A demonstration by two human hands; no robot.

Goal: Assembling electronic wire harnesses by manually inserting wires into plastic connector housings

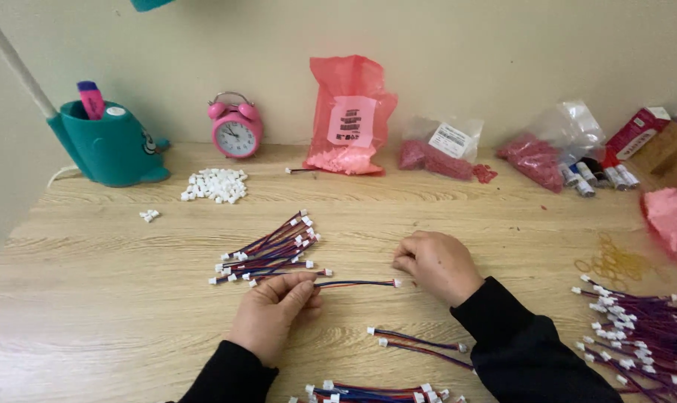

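near: our left hand pinches one end of a wire, our right hand curls closed at its white plug end, wire stretched between them just above the table | mid: wire bundle just beyond left hand | far: white plug pile, pink alarm clock

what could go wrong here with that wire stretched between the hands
1. The left hand and right hand hold the thin wire lead by its ends; pulling hard might loosen its white connector.
2. The left hand sits right beside the finished bundle, so a sweep could scatter it.
3. The loose white housings lie unboxed and could easily be knocked about.
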